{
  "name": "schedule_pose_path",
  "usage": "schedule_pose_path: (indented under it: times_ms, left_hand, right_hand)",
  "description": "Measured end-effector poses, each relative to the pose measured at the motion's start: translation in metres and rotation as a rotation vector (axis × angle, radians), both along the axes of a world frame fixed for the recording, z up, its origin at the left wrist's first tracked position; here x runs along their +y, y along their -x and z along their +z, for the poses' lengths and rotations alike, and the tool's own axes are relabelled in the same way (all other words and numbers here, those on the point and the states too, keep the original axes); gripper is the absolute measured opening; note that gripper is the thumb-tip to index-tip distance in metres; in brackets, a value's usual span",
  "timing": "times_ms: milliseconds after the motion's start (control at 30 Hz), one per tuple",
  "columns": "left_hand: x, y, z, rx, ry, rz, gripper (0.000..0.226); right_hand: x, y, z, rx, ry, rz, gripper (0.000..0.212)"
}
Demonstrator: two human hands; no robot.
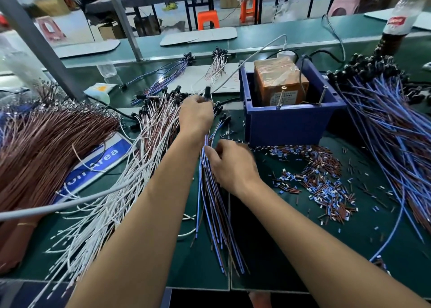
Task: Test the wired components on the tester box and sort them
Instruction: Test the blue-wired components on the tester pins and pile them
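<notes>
My left hand point(196, 116) grips the black heads of a bundle of blue and brown wired components point(214, 214), with one black component point(207, 91) sticking up above the fingers. Lower down, my right hand point(231, 164) pinches the same bundle's wires, whose loose ends fan out toward me on the green mat. To the right stands the tester box point(279, 81), an orange-brown block wrapped in tape, inside a blue bin point(289, 121). A pile of white and brown wired components point(149, 144) lies left of my left arm.
A thick heap of brown wires point(46, 149) covers the left side, over a blue sign point(100, 165). Blue wired components point(391, 130) are heaped at the right. Cut insulation bits point(321, 186) litter the mat. A cola bottle point(396, 20) stands far right. A grey cable point(58, 206) crosses the left.
</notes>
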State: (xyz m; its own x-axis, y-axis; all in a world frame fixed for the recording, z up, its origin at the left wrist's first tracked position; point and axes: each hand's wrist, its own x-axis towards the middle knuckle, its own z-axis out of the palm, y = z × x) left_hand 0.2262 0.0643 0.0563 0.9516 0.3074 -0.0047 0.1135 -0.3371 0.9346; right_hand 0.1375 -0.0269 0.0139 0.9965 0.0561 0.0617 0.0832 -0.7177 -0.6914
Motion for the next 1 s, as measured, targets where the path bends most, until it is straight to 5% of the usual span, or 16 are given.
schedule_pose_path:
  times_ms: [167,467,767,1000]
  left_hand:
    - [-0.010,0.018,0.029,-0.100,0.538,-0.070,0.025]
    - [-0.010,0.036,0.075,-0.353,0.873,0.003,0.021]
    - [-0.017,0.050,0.072,-0.657,0.531,-0.003,0.022]
    - [-0.050,0.071,0.042,-0.723,0.263,-0.287,0.020]
  right_hand:
    - [-0.011,0.002,-0.004,-0.004,-0.169,0.054,0.041]
    - [-0.033,0.016,0.007,0.089,-0.763,0.248,0.022]
    - [-0.104,0.022,0.040,0.208,-1.352,0.578,0.028]
    - [-0.160,0.018,0.044,0.034,-1.260,0.465,0.024]
